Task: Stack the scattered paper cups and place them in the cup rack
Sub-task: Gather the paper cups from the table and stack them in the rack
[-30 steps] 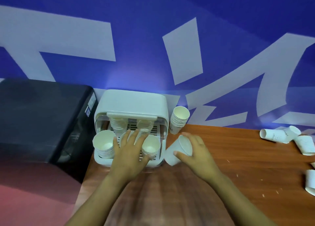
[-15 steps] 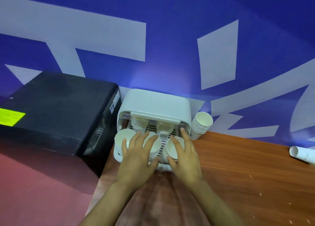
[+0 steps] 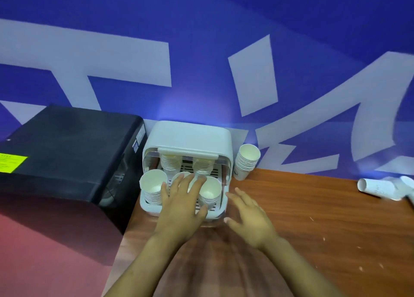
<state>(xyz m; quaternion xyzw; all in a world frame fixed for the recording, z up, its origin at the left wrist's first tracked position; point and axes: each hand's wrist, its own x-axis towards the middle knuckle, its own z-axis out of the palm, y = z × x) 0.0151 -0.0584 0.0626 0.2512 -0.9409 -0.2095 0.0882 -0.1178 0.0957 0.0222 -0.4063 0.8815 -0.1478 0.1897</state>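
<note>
The white cup rack [image 3: 188,135] stands at the table's back left with its lid raised. Several stacks of white paper cups fill it: one at front left [image 3: 153,186], one at front right [image 3: 210,191], others behind. My left hand [image 3: 182,205] lies flat over the rack's front, its straight fingers covering a middle stack. My right hand [image 3: 251,218] hovers spread just right of the rack and holds nothing. A further cup stack [image 3: 246,161] leans against the wall beside the rack. Loose cups [image 3: 378,188] lie on their sides at the far right.
A black machine [image 3: 67,153] with a yellow label stands directly left of the rack. The wooden table [image 3: 313,218] stretches to the right, with small crumbs on it. A blue and white wall rises right behind the rack.
My right hand set its cup into the rack's front right, then drew back to the right, empty. My left hand stayed over the rack's front.
</note>
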